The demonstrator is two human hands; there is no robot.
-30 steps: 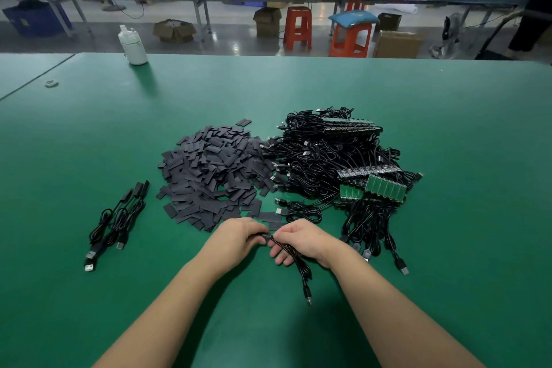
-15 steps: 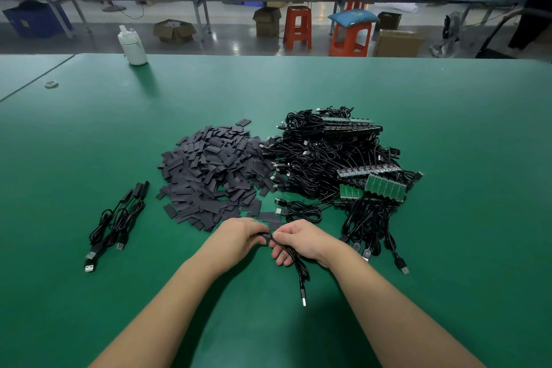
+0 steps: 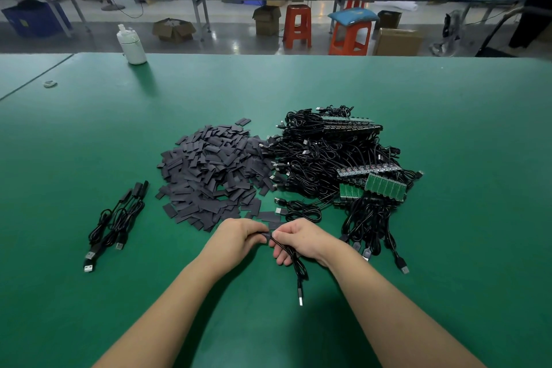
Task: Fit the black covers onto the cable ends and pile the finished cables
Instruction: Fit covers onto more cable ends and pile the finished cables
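Left hand (image 3: 239, 234) grips black cover (image 3: 266, 236) at cable (image 3: 294, 260) end, lower centre of frame. Right hand (image 3: 301, 240) grips cable; plug hangs below. Covers heap (image 3: 209, 170) centre. Unfinished cables (image 3: 334, 155) centre right. Finished cables (image 3: 115, 219) left. No legible writing.

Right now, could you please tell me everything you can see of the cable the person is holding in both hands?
The held cable is thin, black and looks plastic-sheathed. The left hand grips one end, hiding it, and the right hand pinches the cable beside it. From the right hand it droops in a folded bundle toward the person, ending in a black plug with a bright metal tip over the green table.
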